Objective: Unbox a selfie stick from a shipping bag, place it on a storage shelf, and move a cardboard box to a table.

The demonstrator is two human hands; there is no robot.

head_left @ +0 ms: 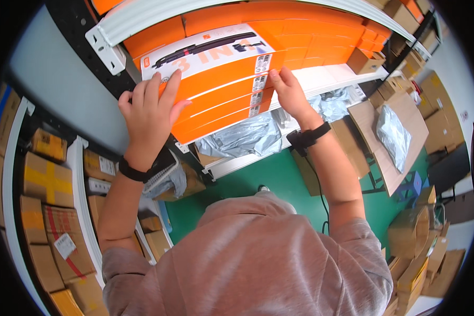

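My left fingers (170, 88): spread, unclenched, on the top box's (210, 83) near-left edge.
My right fingers (277, 81): at its right end; I can't tell if they grip.
Orange stack (216, 116): left, on the far shelf (332, 76).
Tipping: pulling too hard could topple it.
Sliding: lopsided pressure might skew the top.

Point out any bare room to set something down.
Bare: the white shelf strip between the right hand and the small brown carton; the wooden tabletop left of the silver bag. Crowded: the lower shelf, heaped with grey plastic, and the left-hand rack, packed with cartons.
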